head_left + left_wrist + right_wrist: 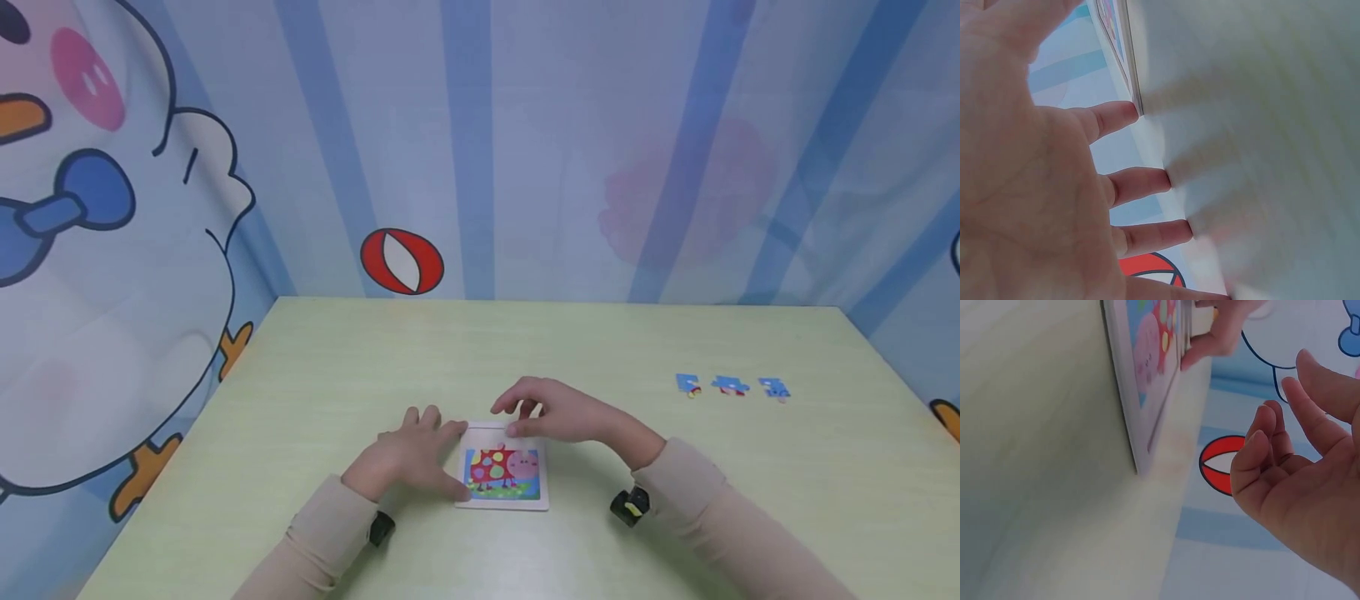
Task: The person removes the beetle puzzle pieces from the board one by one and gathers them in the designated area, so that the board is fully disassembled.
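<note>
A white-framed jigsaw puzzle board point(504, 505) lies flat on the table. Its lower part shows a pink and red dotted animal over flowers; the strip above the picture is plain white. At the board's left side my left hand point(408, 458) spreads its fingers, thumb on the lower left corner and index fingertip by the upper left corner. In the left wrist view the other fingertips point(1154, 237) rest on the table. My right hand point(562, 410) hovers over the board's upper right part, thumb and index finger apart, the other fingers loosely curled, holding nothing.
Three blue jigsaw pieces, a left one point(687, 383), a middle one point(730, 385) and a right one point(774, 388), lie in a row at the far right of the pale table point(337, 358). A printed curtain point(540, 167) hangs along the table's back edge.
</note>
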Motion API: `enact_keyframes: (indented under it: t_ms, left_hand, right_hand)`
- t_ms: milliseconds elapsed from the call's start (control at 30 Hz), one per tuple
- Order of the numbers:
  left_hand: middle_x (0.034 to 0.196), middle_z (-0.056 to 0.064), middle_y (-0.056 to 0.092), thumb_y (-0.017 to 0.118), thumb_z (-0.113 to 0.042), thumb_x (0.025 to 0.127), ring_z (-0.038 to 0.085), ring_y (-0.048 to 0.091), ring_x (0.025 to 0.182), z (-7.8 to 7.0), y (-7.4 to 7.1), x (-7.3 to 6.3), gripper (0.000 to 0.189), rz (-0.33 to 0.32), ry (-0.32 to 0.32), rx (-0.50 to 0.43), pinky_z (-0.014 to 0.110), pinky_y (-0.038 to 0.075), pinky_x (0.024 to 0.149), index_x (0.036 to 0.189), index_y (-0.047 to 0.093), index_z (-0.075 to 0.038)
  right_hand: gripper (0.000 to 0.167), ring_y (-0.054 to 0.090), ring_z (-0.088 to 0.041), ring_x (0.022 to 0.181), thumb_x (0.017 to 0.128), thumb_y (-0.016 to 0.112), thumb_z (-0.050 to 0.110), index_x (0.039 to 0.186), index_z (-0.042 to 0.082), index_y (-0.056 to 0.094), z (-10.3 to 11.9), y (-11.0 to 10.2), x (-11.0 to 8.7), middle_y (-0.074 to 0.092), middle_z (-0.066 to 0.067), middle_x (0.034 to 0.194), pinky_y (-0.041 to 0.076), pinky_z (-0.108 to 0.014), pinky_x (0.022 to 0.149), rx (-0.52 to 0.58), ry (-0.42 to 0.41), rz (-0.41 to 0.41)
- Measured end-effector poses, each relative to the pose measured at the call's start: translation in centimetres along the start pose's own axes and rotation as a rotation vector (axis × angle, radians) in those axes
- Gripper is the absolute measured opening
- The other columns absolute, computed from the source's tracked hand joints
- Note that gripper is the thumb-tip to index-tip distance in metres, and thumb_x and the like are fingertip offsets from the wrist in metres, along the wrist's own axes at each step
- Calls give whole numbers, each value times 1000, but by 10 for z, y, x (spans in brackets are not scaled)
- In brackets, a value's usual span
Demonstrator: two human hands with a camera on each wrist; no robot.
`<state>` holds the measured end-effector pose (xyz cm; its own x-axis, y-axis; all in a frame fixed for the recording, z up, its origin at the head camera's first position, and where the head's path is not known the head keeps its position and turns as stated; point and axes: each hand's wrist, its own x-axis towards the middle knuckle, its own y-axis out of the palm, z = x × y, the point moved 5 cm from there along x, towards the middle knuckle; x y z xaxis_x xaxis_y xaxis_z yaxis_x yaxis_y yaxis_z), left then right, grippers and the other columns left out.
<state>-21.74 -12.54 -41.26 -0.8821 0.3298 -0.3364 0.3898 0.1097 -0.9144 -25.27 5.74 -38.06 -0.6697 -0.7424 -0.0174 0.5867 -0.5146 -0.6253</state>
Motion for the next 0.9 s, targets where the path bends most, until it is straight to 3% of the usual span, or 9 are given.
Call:
enact_keyframes:
  t_ms: [333, 567, 900]
  left_hand:
    - [116, 7, 43, 78, -56, 69, 27, 36, 103, 1, 1, 1, 92, 3, 9, 15, 50, 47, 68, 145, 43, -18]
    - [117, 8, 43, 77, -57, 70, 27, 36, 103, 1, 0, 0, 91, 8, 12, 23, 51, 48, 67, 145, 43, -19]
    - [118, 7, 42, 77, -57, 71, 27, 35, 105, 2, 1, 0, 90, 15, 7, 18, 56, 47, 72, 145, 42, -20]
  right_hand:
    - [30, 57, -18, 95, 88, 68, 10, 118, 5, 65, 3, 24, 15, 61, -8, 112, 48, -27, 79, 9, 76, 47]
    - [30, 57, -15, 85, 85, 72, 10, 114, 9, 66, -1, 38, 25, 60, -2, 103, 49, -27, 76, 8, 150, 56]
    - [28, 55, -15, 84, 81, 78, 12, 107, 8, 67, -4, 48, 29, 61, 0, 92, 48, -32, 80, -27, 170, 59]
